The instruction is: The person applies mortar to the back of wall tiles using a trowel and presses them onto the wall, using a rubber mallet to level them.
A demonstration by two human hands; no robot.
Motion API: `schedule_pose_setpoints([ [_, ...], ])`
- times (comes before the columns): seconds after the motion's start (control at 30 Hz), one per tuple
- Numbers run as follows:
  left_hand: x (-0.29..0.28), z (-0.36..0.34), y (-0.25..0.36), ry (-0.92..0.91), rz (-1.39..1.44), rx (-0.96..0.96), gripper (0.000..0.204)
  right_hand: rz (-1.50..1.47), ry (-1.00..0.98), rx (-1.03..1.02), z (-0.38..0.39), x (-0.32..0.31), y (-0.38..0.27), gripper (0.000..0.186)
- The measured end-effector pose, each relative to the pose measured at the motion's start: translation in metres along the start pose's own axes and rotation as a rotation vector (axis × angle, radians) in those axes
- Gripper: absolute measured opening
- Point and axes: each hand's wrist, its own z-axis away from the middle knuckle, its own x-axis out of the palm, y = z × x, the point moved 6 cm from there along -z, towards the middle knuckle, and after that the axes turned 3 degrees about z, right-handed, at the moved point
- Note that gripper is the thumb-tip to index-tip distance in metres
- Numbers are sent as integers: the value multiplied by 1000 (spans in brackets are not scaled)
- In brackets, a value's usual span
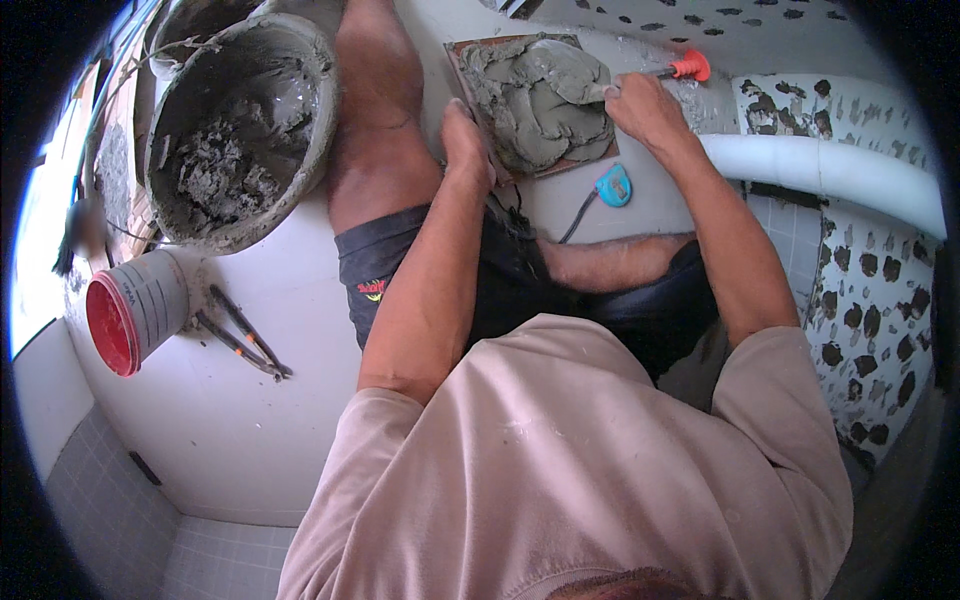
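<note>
My right hand [645, 110] is closed round the handle of a trowel, whose mortar-smeared blade [570, 75] rests in wet grey mortar [535, 115]. That mortar is spread thickly over a square brown tile [600, 152], leaving only its edges bare. Against the tile's left edge is my left hand [466, 145], thumb side up; most of its fingers are hidden. A blue tape measure [614, 187] lies just below the tile. Beyond my right hand is a chisel with a red-orange hand guard [690, 66].
At the left stands a large mortar-caked tub [325, 120] holding grey mortar. Near it are a white bucket [160, 295] with a red inside and dirty pincers [240, 335]. A white pipe [830, 170] crosses the right side, beside panels [870, 310] dotted with dark dabs.
</note>
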Motion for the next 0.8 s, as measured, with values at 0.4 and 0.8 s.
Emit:
schedule_pose_setpoints([
  [0.4,-15,0,13,60,-124,12,67,-1212,-526,-18,94,-60,-67,28],
  [0.8,19,35,15,49,-65,-103,63,-1195,242,-99,37,-117,-54,17],
])
